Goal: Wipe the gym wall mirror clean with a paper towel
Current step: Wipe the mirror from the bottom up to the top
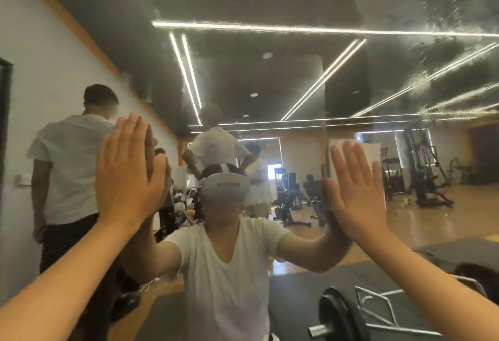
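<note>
forearms reach up from the bottom edge, one on each side. left hand (pixel 127 167) lies flat on the mirror (pixel 297 2), fingers straight and together, holding nothing; it meets its own reflection along the finger edge. right hand (pixel 356 194) is also flat, fingers straight and spread, pressing the towel (pixel 371 151) against the glass; no finger curls round the sheet. the towel shows white behind and above those fingers, about head height, right of the wearer's reflection.

judgement: a wiping stroke is in hand. recommend even palm pressure so the sheet does not slide out from under flat fingers, overlapping passes, and working up into the cloudy area. the bracing left hand will likely leave prints, so wipe that patch last.

surface: heavy cloudy streaking across the upper and upper-right glass; the middle band reads clearer.

room: white wall (pixel 40 57) at left, with a bystander (pixel 70 167) in a white shirt beside it, back turned. the reflection shows ceiling light strips, weight machines (pixel 426 173) and a wood floor. a barbell plate (pixel 334 313) sits low right; cannot tell whether real or reflected.
</note>
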